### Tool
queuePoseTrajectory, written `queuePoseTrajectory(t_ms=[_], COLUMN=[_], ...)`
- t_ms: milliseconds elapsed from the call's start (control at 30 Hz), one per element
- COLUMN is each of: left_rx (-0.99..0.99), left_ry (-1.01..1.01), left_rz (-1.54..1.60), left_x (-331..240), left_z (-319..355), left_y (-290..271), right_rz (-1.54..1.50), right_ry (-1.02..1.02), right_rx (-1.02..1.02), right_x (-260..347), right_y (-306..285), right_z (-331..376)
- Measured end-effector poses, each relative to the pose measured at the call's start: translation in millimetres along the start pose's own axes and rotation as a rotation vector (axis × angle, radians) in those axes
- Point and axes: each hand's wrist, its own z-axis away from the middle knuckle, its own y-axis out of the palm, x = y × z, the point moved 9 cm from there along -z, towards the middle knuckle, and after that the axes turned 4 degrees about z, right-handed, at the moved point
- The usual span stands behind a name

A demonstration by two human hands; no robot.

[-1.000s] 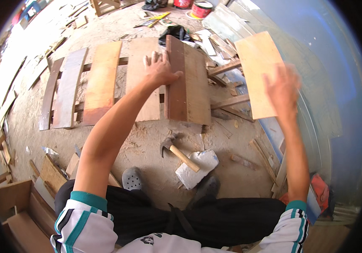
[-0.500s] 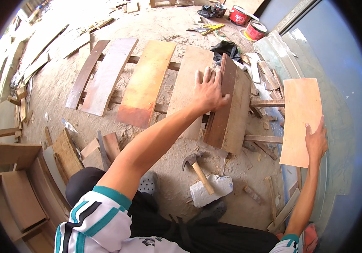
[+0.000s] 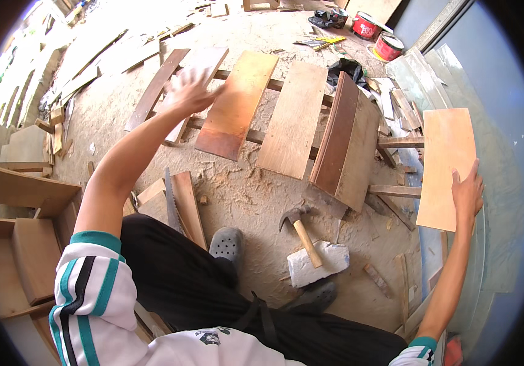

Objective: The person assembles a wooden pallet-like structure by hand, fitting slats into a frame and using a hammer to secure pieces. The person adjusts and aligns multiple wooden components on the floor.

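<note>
Right hand (image 3: 468, 194) is gripping the light plywood panel (image 3: 447, 166) at its lower edge, fingers curled round it, holding it out clear of the slat row. Left hand (image 3: 190, 90) is hovering, fingers spread and empty (slightly blurred), over the pale slat (image 3: 196, 79).

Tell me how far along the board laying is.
Done: several boards lie side by side across the rails. In hand: the right hand holds a light board off to the side; the left hand rests on a pale board. Left: bare rail ends at right remain uncovered.
</note>
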Motion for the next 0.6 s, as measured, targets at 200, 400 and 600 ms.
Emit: queuePoseTrajectory(t_ms=[200, 400, 600], left_rx=[0.008, 0.042, 0.019], left_ry=[-0.245, -0.243, -0.229], left_rz=[0.122, 0.062, 0.123], left_x=[90, 64, 96], left_z=[14, 23, 6], left_y=[40, 17, 47], right_rz=[-0.022, -0.019, -0.065], right_ry=[0.035, 0.036, 0.03], right_rx=[0.176, 0.073, 0.149], right_x=[14, -2, 17], right_y=[-8, -7, -15], right_z=[5, 6, 6])
